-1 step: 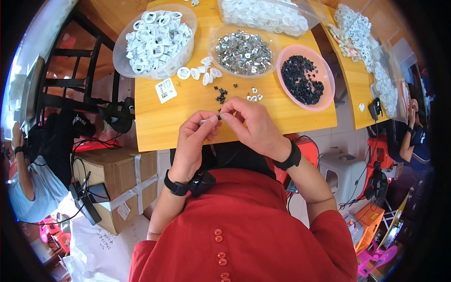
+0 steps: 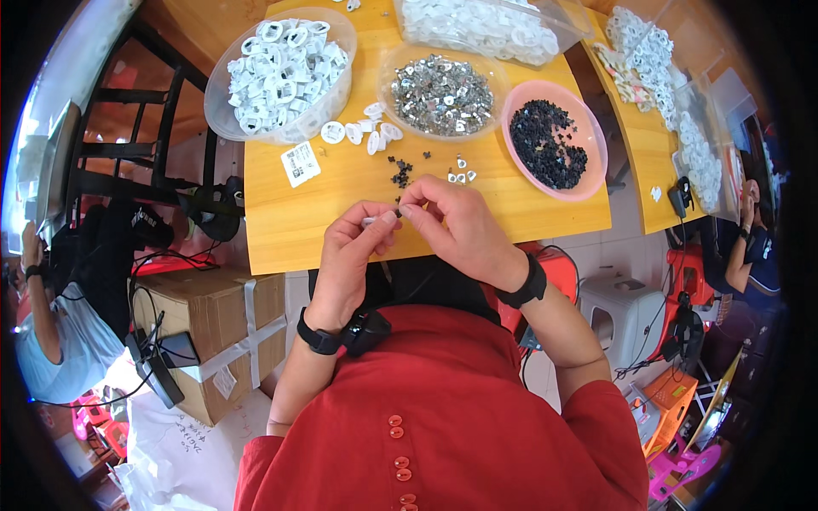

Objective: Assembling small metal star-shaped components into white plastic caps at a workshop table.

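Over the near edge of the wooden table (image 2: 298, 230), my left hand (image 2: 358, 234) is closed around a small white plastic piece (image 2: 368, 222), mostly hidden by the fingers. My right hand (image 2: 447, 217) meets it, thumb and forefinger pinched on a small black piece (image 2: 399, 213) at the left fingertips. Just beyond the hands lie several loose black pieces (image 2: 401, 174). To their right are several small metal parts (image 2: 461, 178), and farther back a group of round white plastic pieces (image 2: 372, 136).
Along the back stand a tub of white pieces (image 2: 217, 106), a bowl of metal parts (image 2: 388, 111) and a clear bin (image 2: 409, 34). A pink bowl (image 2: 598, 149) of black pieces is at right. A printed label (image 2: 300, 164) lies left. A taped carton (image 2: 226, 311) stands below left.
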Motion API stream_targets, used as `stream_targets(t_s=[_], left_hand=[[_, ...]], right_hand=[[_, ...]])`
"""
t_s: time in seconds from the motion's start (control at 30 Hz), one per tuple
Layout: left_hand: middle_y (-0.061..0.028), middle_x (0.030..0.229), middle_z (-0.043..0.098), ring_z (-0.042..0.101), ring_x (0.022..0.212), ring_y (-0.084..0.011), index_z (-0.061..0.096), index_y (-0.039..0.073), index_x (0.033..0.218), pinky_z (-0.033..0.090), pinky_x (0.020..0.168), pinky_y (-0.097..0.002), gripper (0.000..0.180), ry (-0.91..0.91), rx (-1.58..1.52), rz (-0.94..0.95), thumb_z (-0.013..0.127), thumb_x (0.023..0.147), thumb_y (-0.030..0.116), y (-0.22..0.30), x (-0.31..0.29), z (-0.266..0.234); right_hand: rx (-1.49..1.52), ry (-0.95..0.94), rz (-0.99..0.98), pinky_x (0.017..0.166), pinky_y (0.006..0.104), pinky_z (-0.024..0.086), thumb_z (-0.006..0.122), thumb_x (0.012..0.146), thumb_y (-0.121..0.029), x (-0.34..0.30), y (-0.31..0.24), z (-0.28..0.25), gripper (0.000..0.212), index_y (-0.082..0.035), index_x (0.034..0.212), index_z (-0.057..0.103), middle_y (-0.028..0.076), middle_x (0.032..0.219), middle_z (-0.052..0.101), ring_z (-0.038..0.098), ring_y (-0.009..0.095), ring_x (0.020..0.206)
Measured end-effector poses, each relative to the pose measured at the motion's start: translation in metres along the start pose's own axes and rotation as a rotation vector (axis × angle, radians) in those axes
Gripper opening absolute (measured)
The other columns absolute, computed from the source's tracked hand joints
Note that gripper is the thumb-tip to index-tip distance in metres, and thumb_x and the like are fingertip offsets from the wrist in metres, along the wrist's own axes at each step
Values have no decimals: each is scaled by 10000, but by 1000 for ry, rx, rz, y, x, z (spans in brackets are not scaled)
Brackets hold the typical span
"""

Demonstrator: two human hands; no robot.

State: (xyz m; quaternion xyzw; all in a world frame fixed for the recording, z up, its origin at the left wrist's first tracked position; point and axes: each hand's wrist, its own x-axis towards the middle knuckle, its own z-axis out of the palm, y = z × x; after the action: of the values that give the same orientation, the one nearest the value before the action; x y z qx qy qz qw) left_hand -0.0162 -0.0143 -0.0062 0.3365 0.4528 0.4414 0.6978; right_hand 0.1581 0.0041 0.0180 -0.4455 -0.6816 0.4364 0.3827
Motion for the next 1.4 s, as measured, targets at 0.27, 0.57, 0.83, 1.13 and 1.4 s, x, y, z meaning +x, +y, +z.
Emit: stream_targets(t_s=[0.27,0.57,0.83,1.13,1.4], left_hand=[[37,779,604,471,668,-28,627,61,915,366,618,-181,74,102,288,207,639,882,126,-10,-2,5],[-28,872,593,535,780,-99,560,62,985,424,701,-212,94,-83,-256,-121,529,934,134,-2,2,-5],[-18,814,588,505,712,-95,559,74,907,375,633,-215,89,-116,-311,-142,517,931,149,-1,5,-5],[3,808,560,480,709,-82,553,64,931,366,632,-210,102,-176,-287,-166,510,932,156,-2,5,-3],[42,754,569,438,648,-22,606,93,933,328,586,-176,73,25,26,1,613,901,158,0,2,3]], right_hand=[[266,24,278,660,198,467,592,906,-98,-6,13,6,126,23,941,597,3,820,613,556,52,733],[358,115,197,536,190,426,608,879,-69,-7,20,9,99,25,900,631,0,763,631,513,18,603],[174,28,109,562,204,438,615,876,-70,-3,9,7,86,11,902,627,21,755,626,549,47,627],[357,32,186,567,225,471,595,870,-71,-4,16,12,113,41,880,605,59,751,632,585,72,640],[394,-53,354,613,182,441,592,903,-107,-4,15,4,124,15,919,607,-25,811,591,532,11,718]])
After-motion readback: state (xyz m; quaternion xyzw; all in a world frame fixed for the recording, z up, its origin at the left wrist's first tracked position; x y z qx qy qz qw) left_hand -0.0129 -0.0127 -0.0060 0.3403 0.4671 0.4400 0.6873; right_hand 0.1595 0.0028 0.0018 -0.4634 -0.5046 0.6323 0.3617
